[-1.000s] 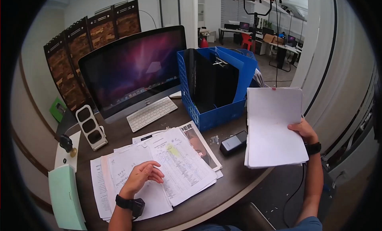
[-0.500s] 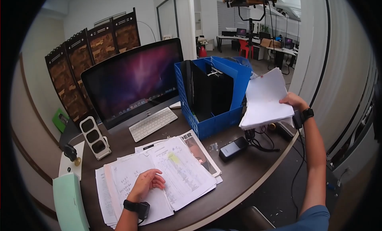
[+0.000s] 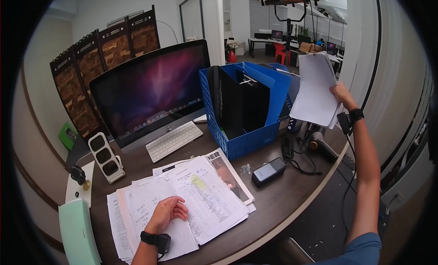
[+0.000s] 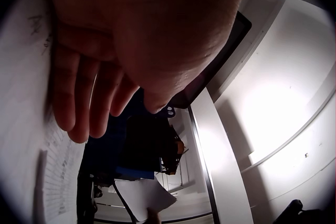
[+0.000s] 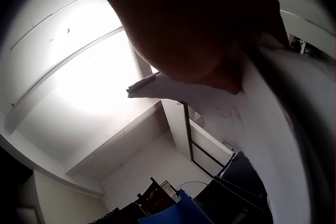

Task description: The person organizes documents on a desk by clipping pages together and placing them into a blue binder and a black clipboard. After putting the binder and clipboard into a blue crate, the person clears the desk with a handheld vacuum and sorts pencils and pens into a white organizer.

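While the right hand (image 3: 343, 96) pinches a sheaf (image 3: 315, 89) by its edge at upper right, apparently to keep it together, the left hand (image 3: 167, 214), relaxed and holding nothing, lies over papers (image 3: 214, 196) at lower left.

the right grip (image 5: 194, 29), dark in shadow, holds white papers (image 5: 268, 108) that bend, the thumb against them; a blue box (image 5: 181, 211) shows below, a glaring ceiling (image 5: 89, 71) at upper left.
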Action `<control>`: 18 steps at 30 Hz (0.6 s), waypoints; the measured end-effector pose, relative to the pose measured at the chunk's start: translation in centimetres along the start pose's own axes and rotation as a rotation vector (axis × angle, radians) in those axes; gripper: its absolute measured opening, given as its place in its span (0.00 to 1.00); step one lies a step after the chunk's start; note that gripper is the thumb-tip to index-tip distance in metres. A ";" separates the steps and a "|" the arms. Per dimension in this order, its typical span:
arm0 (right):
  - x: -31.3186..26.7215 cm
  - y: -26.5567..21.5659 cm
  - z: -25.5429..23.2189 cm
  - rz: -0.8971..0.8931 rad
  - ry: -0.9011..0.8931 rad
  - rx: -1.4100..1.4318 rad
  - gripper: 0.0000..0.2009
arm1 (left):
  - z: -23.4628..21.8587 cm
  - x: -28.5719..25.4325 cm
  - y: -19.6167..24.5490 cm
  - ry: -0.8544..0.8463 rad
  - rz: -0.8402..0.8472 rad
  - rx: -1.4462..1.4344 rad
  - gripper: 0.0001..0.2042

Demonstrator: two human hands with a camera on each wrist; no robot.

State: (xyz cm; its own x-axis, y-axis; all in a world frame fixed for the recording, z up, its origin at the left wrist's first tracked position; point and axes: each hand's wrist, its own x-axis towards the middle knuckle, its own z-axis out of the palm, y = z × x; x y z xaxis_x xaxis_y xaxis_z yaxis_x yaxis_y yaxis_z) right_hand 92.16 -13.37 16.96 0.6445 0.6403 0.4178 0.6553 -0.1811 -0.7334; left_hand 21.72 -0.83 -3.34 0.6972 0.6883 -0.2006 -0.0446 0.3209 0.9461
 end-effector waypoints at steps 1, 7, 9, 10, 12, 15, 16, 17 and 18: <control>1.0 -0.2 0.0 -0.074 0.017 -0.106 0.09 | 0.0 0.0 -0.1 -0.005 0.001 -0.005 0.18; 2.7 -4.9 0.1 -0.257 0.081 -0.421 0.12 | -0.2 0.1 -0.2 -0.010 0.000 -0.006 0.18; 2.2 -6.9 0.6 -0.241 0.148 -0.535 0.12 | -0.1 0.1 -0.2 -0.006 -0.001 -0.003 0.18; 2.2 -7.2 0.8 -0.262 0.162 -0.591 0.12 | -0.1 0.0 -0.2 -0.002 -0.001 -0.001 0.18; 1.7 -7.8 2.2 -0.289 0.190 -0.612 0.12 | 0.0 0.0 -0.2 -0.004 0.000 -0.004 0.18; 0.4 -7.9 4.6 -0.311 0.237 -0.598 0.13 | -0.1 0.0 -0.3 -0.007 0.004 -0.009 0.18; -0.1 -7.7 5.5 -0.323 0.246 -0.575 0.13 | -0.2 0.0 -0.4 -0.008 0.004 -0.011 0.18; -0.4 -7.4 6.3 -0.335 0.255 -0.550 0.14 | -0.2 0.0 -0.4 -0.005 0.005 -0.011 0.18; -0.6 -7.1 7.0 -0.343 0.254 -0.562 0.15 | -0.2 0.0 -0.5 -0.007 0.006 -0.014 0.18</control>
State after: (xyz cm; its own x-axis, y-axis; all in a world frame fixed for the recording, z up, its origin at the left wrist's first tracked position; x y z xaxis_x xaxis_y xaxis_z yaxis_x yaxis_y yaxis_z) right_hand 84.38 -7.29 18.16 0.3926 0.5483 0.7383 0.8978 -0.4027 -0.1783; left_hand 21.59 -0.83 -3.84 0.7018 0.6856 -0.1935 -0.0588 0.3264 0.9434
